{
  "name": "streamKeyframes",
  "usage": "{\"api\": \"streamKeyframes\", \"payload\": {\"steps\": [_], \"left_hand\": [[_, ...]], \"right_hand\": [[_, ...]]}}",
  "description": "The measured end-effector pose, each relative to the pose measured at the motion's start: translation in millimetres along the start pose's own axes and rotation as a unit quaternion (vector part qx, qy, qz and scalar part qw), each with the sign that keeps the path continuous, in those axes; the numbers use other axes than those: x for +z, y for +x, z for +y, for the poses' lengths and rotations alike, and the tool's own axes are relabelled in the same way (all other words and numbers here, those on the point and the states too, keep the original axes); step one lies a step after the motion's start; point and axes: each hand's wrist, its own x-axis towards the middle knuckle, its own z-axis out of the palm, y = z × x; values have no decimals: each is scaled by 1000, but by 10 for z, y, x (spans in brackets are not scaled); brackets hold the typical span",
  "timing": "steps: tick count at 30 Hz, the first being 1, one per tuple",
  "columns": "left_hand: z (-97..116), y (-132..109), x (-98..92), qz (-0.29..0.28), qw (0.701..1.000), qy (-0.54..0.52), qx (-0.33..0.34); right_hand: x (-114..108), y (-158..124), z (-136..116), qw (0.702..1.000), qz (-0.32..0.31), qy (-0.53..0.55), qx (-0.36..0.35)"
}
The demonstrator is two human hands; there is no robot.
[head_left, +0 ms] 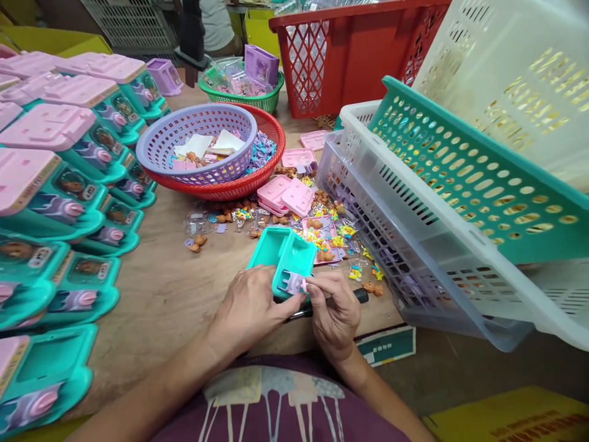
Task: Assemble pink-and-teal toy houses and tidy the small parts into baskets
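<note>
Across the wooden worktable, small toy parts lie scattered; the teal toy box is near its front edge. Bracing the box firmly and keeping the pink knob straight should work best. The left hand grips the box's left side, thumb along the near side; the right hand, fingers curled, pinches the knob.

Passable at nine o'clock from the teal box, over bare tabletop, up to rows of teal-and-pink toys. Blocked at eleven by nested baskets, cluttered at twelve by pink lids, walled off from two to three by plastic crates. Seemingly tight at four, partly hidden by the right hand.
</note>
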Motion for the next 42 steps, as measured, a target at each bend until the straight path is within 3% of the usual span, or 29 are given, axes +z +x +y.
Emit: {"api": "streamKeyframes", "payload": {"steps": [5, 13, 20, 25, 39, 42], "left_hand": [[5, 2, 2, -8, 1000, 19, -14], [22, 38, -16, -30, 999, 43, 1], [-60, 62, -74, -48, 987, 150, 42], [-97, 67, -116, -51, 998, 43, -3], [-184, 32, -153, -31, 998, -47, -5], [-211, 46, -162, -43, 996, -72, -27]], "right_hand": [[25, 5, 20, 1000, -4, -12, -11], [35, -31, 62, 993, 1, -67, -93], [91, -10, 81, 993, -35, -64, -96], [156, 23, 68, 998, -7, 7, -57], [245, 166, 23, 988, -30, -69, -132], [260, 190, -37, 994, -41, -58, -83]]}}
